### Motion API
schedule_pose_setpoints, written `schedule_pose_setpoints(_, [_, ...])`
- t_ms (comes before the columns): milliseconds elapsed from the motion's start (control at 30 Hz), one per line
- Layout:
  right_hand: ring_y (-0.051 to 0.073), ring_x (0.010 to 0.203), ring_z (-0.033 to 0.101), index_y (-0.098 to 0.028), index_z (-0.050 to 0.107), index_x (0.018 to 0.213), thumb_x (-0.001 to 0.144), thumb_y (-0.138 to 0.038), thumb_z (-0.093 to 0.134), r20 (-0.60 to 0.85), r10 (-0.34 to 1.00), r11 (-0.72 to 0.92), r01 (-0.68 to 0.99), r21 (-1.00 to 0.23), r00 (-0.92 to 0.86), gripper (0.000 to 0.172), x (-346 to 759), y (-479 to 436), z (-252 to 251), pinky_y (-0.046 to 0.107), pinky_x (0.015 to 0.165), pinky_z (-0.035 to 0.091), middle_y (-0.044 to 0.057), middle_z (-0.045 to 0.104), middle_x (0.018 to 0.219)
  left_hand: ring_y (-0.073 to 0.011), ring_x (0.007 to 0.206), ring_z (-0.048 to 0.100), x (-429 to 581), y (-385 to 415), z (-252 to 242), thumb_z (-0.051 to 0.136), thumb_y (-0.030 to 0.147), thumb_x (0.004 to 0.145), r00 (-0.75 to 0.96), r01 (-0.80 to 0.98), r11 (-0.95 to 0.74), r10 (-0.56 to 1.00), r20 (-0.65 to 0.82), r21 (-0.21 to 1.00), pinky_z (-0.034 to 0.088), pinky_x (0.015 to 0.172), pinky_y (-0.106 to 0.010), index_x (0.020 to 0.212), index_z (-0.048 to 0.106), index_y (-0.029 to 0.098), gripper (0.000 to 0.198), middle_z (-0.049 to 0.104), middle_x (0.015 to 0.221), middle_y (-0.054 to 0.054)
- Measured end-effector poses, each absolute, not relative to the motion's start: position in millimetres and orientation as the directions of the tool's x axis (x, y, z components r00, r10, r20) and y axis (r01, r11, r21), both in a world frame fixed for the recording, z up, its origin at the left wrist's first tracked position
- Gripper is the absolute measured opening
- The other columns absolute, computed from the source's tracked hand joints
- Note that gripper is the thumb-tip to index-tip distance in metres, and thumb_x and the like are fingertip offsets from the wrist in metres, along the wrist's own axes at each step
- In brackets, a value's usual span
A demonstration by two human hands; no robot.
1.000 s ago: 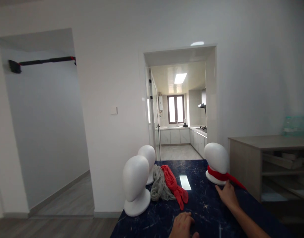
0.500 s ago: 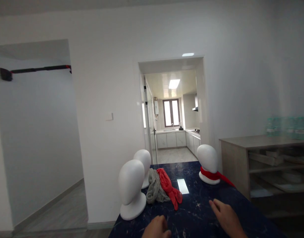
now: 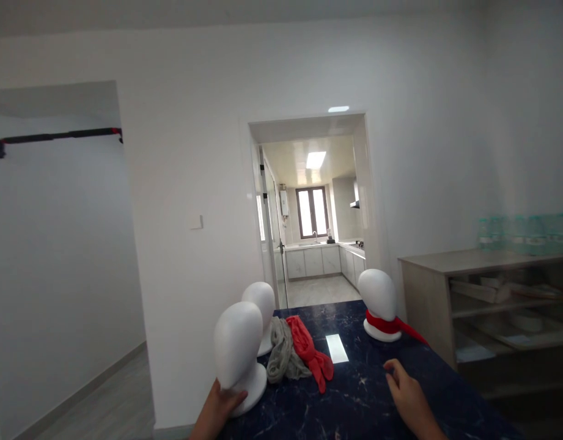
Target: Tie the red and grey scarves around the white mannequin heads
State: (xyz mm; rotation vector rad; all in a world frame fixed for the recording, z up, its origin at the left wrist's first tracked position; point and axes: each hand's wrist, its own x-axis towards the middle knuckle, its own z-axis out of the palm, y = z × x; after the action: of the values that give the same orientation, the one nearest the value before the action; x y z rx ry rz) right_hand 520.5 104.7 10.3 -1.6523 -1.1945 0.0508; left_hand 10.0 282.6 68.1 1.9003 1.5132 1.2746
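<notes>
At the near left of the table, my left hand point(image 3: 218, 408) grips the neck of a white foam mannequin head point(image 3: 238, 342). Its thumb lies across the neck above the round base, and the fingers go out of sight behind. My right hand point(image 3: 407, 391) is over the table's right side, holding nothing, with fingers loosely bent and thumb apart. Between the hands lie a grey scarf point(image 3: 281, 357) and a red scarf point(image 3: 309, 354), bunched side by side. A second white mannequin head point(image 3: 260, 299) stands partly hidden behind the first.
A third mannequin head point(image 3: 377, 293), with a red band point(image 3: 382, 325) round its neck, stands at the far right of the dark blue marbled table point(image 3: 354, 397). Right of the table is a wooden shelf unit point(image 3: 425, 305) with water bottles point(image 3: 533, 235) on top. A doorway opens onto a kitchen.
My left hand has moved left from the table's front and taken hold of the nearest mannequin head's neck. My right hand stays near its place. The view has shifted slightly.
</notes>
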Motion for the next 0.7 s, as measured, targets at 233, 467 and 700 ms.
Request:
schedule_pose_setpoints(233, [0.021, 0.061, 0.063, -0.024, 0.062, 0.109, 0.092, -0.045, 0.042, 0.475, 0.716, 0.023, 0.662, -0.749, 0.512, 0.034, 525.6, 110.1, 0.9, 0.031, 0.063, 0.044, -0.003, 0.059, 0.065, -0.0439, 0.127, 0.068, 23.0, 296.2, 55.7, 0.081, 0.065, 0.049, -0.137, 0.295, -0.296, 0.928, 0.347, 0.908, 0.056, 0.108, -0.053, 0.122, 0.060, 0.016, 0.090, 0.079, 0.114, -0.013])
schedule_pose_setpoints(467, [0.022, 0.060, 0.063, -0.024, 0.062, 0.109, 0.089, -0.046, 0.044, 0.451, 0.715, 0.032, 0.618, -0.785, 0.535, 0.035, 521.9, 107.4, 7.1, 0.031, 0.063, 0.044, -0.004, 0.056, 0.063, -0.0457, 0.118, 0.072, 11.8, 286.3, 67.2, 0.081, 0.066, 0.050, -0.100, 0.330, -0.287, 0.937, 0.336, 0.899, 0.055, 0.108, -0.056, 0.107, 0.064, 0.020, 0.076, 0.081, 0.110, -0.013])
schedule_pose_setpoints(700, [0.021, 0.059, 0.063, -0.023, 0.062, 0.109, 0.088, -0.044, 0.046, 0.450, 0.717, 0.041, 0.612, -0.790, 0.533, 0.033, 518.7, 108.6, 7.1, 0.031, 0.061, 0.043, -0.004, 0.058, 0.063, -0.0450, 0.120, 0.070, 53.8, 234.7, 76.5, 0.082, 0.074, 0.053, -0.033, 0.326, -0.344, 0.927, 0.374, 0.881, 0.057, 0.107, -0.056, 0.124, 0.066, 0.016, 0.093, 0.080, 0.114, -0.012])
